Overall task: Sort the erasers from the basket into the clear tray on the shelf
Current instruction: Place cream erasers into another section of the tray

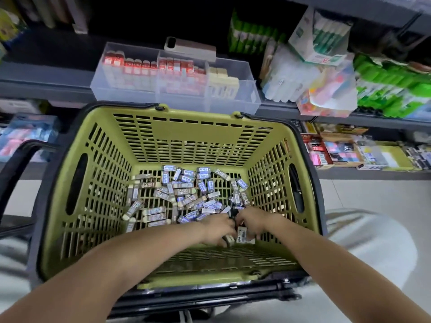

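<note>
At the near right of the olive-green slotted plastic basket [191, 134], left hand [218, 227] and right hand [254, 223] curl round small paper-sleeved rectangular erasers [241, 234], probably light, stiff, slick; pinch the long sides

Against the near wall of the basket [98, 183] the left hand [218, 227] and right hand [253, 223] meet in a smear. Their fingers run together, and which hand grips the barcoded eraser [241, 234] between them I cannot tell. Print on the erasers [186, 194] across the basket floor is too small to read.
</note>
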`<action>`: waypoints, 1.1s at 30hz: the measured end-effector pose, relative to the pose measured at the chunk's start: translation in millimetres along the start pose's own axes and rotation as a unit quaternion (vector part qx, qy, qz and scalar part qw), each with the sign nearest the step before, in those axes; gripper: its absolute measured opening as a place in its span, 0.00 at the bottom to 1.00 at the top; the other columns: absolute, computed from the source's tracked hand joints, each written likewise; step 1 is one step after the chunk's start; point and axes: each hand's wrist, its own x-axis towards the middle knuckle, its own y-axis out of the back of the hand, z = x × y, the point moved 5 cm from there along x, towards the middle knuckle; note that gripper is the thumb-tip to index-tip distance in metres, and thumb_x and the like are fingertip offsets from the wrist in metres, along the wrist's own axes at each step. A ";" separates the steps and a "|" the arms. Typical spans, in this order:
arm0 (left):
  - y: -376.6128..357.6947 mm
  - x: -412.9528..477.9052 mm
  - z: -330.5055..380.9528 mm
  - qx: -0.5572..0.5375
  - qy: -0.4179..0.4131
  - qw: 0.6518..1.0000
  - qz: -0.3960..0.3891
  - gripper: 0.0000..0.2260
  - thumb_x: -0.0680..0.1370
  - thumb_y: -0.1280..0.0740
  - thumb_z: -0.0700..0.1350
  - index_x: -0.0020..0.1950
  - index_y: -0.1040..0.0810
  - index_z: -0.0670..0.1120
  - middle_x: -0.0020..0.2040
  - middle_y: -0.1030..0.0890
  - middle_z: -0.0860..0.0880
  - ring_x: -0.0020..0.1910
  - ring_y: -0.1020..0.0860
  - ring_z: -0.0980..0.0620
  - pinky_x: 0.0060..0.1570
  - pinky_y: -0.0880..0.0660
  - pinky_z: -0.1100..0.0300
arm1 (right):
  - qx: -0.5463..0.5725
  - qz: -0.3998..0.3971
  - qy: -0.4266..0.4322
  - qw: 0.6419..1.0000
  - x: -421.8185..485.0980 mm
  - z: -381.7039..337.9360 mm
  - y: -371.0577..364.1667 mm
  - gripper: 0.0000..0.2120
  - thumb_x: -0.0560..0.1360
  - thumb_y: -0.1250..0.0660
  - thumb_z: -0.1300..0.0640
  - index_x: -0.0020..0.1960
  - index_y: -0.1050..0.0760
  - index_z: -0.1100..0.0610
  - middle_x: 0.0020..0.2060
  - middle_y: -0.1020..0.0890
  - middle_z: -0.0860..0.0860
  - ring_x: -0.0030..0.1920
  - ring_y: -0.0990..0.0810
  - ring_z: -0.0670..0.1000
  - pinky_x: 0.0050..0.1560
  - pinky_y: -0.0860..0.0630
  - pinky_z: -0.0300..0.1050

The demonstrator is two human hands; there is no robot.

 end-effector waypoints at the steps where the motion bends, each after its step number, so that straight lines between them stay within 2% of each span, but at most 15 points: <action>1: -1.4 1.4 -0.3 -0.004 0.014 1.000 0.002 0.17 0.78 0.34 0.47 0.66 0.25 0.44 0.63 0.25 0.43 0.62 0.31 0.43 0.59 0.34 0.52 | 0.008 -0.003 -0.003 1.000 0.2 0.8 0.5 0.27 0.69 0.29 0.70 0.66 0.29 0.57 0.63 0.26 0.59 0.34 0.21 0.50 0.29 0.24 0.36; 4: 3.5 -4.9 -8.5 -0.140 0.082 0.987 0.025 0.15 0.79 0.35 0.47 0.61 0.24 0.39 0.58 0.23 0.40 0.57 0.27 0.44 0.54 0.30 0.54 | 0.016 -0.006 -0.005 1.000 1.9 2.6 1.0 0.27 0.69 0.29 0.70 0.67 0.29 0.58 0.63 0.26 0.59 0.35 0.20 0.51 0.36 0.20 0.42; 6: 12.1 -17.9 -20.6 -0.282 0.140 0.948 0.044 0.14 0.80 0.36 0.47 0.60 0.25 0.39 0.57 0.22 0.40 0.52 0.25 0.47 0.51 0.28 0.55 | -0.001 -0.001 0.002 1.000 3.0 2.5 1.6 0.24 0.69 0.28 0.67 0.63 0.28 0.57 0.60 0.25 0.58 0.42 0.19 0.54 0.43 0.19 0.46; 8: 22.3 -35.0 -31.2 -0.451 0.175 0.873 0.054 0.12 0.80 0.36 0.44 0.59 0.26 0.38 0.56 0.22 0.40 0.48 0.23 0.50 0.49 0.23 0.55 | -0.026 0.005 0.015 1.000 4.1 2.8 4.0 0.18 0.69 0.28 0.64 0.57 0.26 0.57 0.55 0.23 0.56 0.46 0.19 0.54 0.45 0.19 0.46; 11: 41.0 -64.8 -39.9 -0.651 0.188 0.732 0.067 0.08 0.80 0.38 0.40 0.58 0.27 0.39 0.50 0.20 0.42 0.44 0.20 0.51 0.43 0.20 0.61 | -0.046 0.008 0.039 0.998 4.2 -1.8 6.9 0.10 0.69 0.27 0.63 0.48 0.25 0.57 0.47 0.21 0.55 0.44 0.20 0.53 0.42 0.22 0.44; 13: 51.8 -83.1 -46.3 -0.699 0.199 0.681 0.091 0.08 0.81 0.39 0.40 0.59 0.27 0.44 0.47 0.19 0.42 0.43 0.20 0.49 0.41 0.20 0.58 | -0.065 0.006 0.069 0.996 4.5 -9.7 3.5 0.09 0.68 0.27 0.63 0.47 0.23 0.58 0.47 0.19 0.55 0.47 0.20 0.54 0.45 0.24 0.44; 15: 58.3 -96.8 -53.1 -0.710 0.213 0.660 0.117 0.08 0.81 0.40 0.40 0.58 0.26 0.46 0.46 0.20 0.41 0.42 0.20 0.48 0.40 0.21 0.57 | -0.052 0.011 0.087 0.995 4.7 -16.9 3.5 0.11 0.69 0.29 0.67 0.51 0.23 0.61 0.49 0.18 0.56 0.51 0.20 0.54 0.47 0.25 0.44; 17: 59.5 -105.9 -60.3 -0.727 0.238 0.629 0.141 0.08 0.81 0.39 0.41 0.59 0.26 0.45 0.44 0.21 0.42 0.42 0.21 0.48 0.42 0.20 0.54 | 0.071 0.034 0.094 0.993 -0.5 -24.1 19.8 0.12 0.71 0.33 0.70 0.52 0.25 0.60 0.48 0.18 0.55 0.45 0.18 0.49 0.38 0.24 0.40; 19: 57.7 -110.6 -66.0 -0.753 0.268 0.582 0.149 0.11 0.81 0.38 0.46 0.60 0.28 0.44 0.43 0.22 0.43 0.42 0.22 0.48 0.49 0.20 0.50 | 0.251 0.059 0.123 0.958 -11.4 -38.8 47.3 0.09 0.72 0.34 0.70 0.49 0.25 0.59 0.45 0.18 0.54 0.34 0.20 0.44 0.30 0.27 0.34; 21: 56.7 -111.1 -65.8 -0.780 0.282 0.545 0.125 0.16 0.81 0.41 0.54 0.59 0.28 0.42 0.47 0.23 0.42 0.45 0.23 0.45 0.48 0.21 0.47 | 0.380 0.055 0.176 0.906 -24.5 -62.4 67.2 0.07 0.71 0.30 0.67 0.47 0.23 0.59 0.43 0.18 0.54 0.31 0.22 0.47 0.30 0.26 0.35; 24: 55.8 -106.4 -56.5 -0.840 0.251 0.475 0.078 0.21 0.80 0.43 0.59 0.58 0.27 0.43 0.48 0.21 0.40 0.44 0.20 0.44 0.39 0.20 0.52 | 0.436 0.031 0.244 0.866 -36.3 -93.7 73.9 0.10 0.70 0.30 0.70 0.48 0.20 0.58 0.45 0.17 0.54 0.39 0.17 0.50 0.39 0.21 0.37; 26: 52.3 -105.6 -52.4 -0.845 0.239 0.473 0.064 0.20 0.78 0.40 0.58 0.57 0.24 0.42 0.40 0.18 0.42 0.36 0.18 0.46 0.30 0.22 0.60 | 0.471 0.017 0.234 0.850 -36.0 -91.1 74.0 0.13 0.70 0.32 0.72 0.51 0.20 0.59 0.49 0.17 0.53 0.43 0.16 0.53 0.42 0.20 0.39; 28: 46.6 -107.6 -54.1 -0.818 0.258 0.510 0.063 0.19 0.78 0.37 0.56 0.56 0.22 0.41 0.37 0.17 0.42 0.33 0.19 0.48 0.24 0.27 0.63 | 0.452 0.024 0.180 0.873 -34.3 -70.3 73.1 0.11 0.71 0.31 0.68 0.52 0.21 0.58 0.49 0.17 0.54 0.42 0.16 0.54 0.40 0.19 0.41; 31: 46.5 -108.9 -59.9 -0.790 0.274 0.542 0.080 0.19 0.78 0.38 0.57 0.50 0.21 0.41 0.35 0.18 0.43 0.30 0.21 0.50 0.22 0.30 0.65 | 0.178 0.025 0.022 0.983 -24.0 -24.1 52.2 0.13 0.72 0.30 0.57 0.54 0.24 0.61 0.44 0.18 0.58 0.41 0.16 0.54 0.37 0.19 0.41; 33: 52.4 -108.1 -62.4 -0.799 0.265 0.531 0.097 0.19 0.78 0.39 0.57 0.47 0.20 0.41 0.35 0.18 0.43 0.29 0.21 0.50 0.21 0.30 0.65 | 0.068 0.003 -0.080 0.994 -14.1 -3.4 29.1 0.18 0.72 0.29 0.52 0.54 0.26 0.64 0.40 0.19 0.57 0.38 0.16 0.52 0.36 0.19 0.40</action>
